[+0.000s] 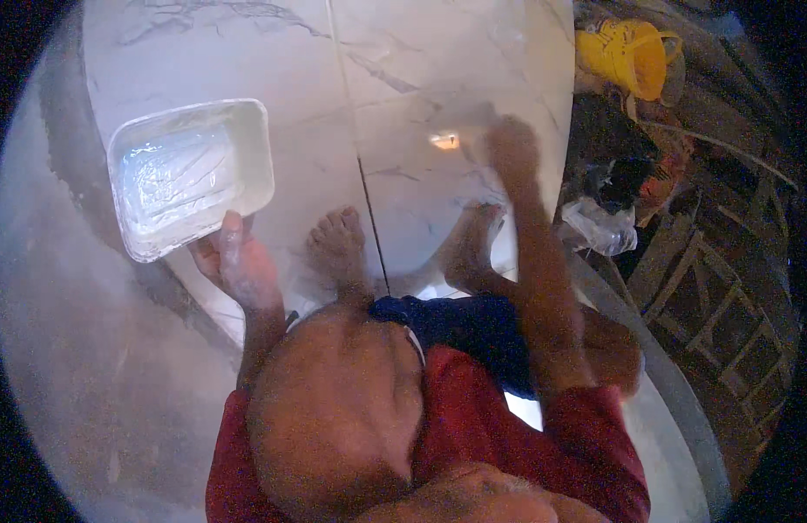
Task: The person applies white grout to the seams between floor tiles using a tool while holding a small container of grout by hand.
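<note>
I have the left hand [245, 268] gripping the white tub [252, 161], toward its ten o'clock; right hand [512, 150] blurred, fingers unreadable.

A yellow bucket [626, 57] is at the upper right, above a dark bundle [602, 139] and a clear bag [600, 228]; lower down is a ladder-like frame [713, 321].
</note>
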The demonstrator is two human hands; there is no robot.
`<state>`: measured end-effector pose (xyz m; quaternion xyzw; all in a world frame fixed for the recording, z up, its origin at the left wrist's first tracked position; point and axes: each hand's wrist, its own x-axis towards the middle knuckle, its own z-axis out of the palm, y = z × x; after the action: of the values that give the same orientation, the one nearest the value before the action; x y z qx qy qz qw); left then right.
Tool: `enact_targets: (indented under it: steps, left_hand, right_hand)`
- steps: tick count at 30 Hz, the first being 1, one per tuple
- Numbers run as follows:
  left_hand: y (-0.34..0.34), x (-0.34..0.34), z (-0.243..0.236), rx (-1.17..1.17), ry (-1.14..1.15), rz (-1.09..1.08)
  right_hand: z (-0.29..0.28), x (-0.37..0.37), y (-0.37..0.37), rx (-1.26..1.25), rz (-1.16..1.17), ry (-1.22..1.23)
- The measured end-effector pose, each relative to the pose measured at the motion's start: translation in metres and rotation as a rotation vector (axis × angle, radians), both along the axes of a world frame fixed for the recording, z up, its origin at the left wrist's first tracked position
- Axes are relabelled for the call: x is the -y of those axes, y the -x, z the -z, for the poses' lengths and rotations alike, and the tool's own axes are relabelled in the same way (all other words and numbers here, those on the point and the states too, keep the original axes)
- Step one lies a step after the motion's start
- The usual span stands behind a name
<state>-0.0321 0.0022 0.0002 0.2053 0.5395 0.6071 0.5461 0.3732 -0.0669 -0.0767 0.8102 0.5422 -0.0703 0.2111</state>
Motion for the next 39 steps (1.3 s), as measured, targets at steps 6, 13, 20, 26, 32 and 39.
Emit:
enact_targets:
  steps: [6, 13, 20, 26, 32, 39]
  left_hand:
    - [-0.001, -0.008, -0.008, 0.062, -0.035, -0.028]
    - [-0.003, -0.001, -0.008, -0.009, 0.037, -0.012]
    - [0.004, 0.007, 0.001, -0.056, 0.033, -0.031]
    - [-0.005, 0.001, -0.007, -0.065, 0.01, -0.08]
    - [-0.001, 0.001, 0.0, 0.018, -0.035, -0.008]
    - [-0.002, 0.001, -0.002, 0.036, -0.033, -0.045]
  right_hand:
    - [-0.082, -0.079, 0.217, -0.314, 0.217, 0.127]
    - [-0.087, -0.056, 0.104, -0.097, 0.027, 0.165]
    - [-0.076, -0.049, 0.219, -0.364, 0.044, 0.183]
    - [-0.088, -0.067, 0.205, -0.328, -0.047, 0.229]
    - [-0.086, -0.03, 0.203, -0.31, 0.039, 0.212]
    - [-0.087, -0.039, 0.204, -0.434, 0.034, 0.107]
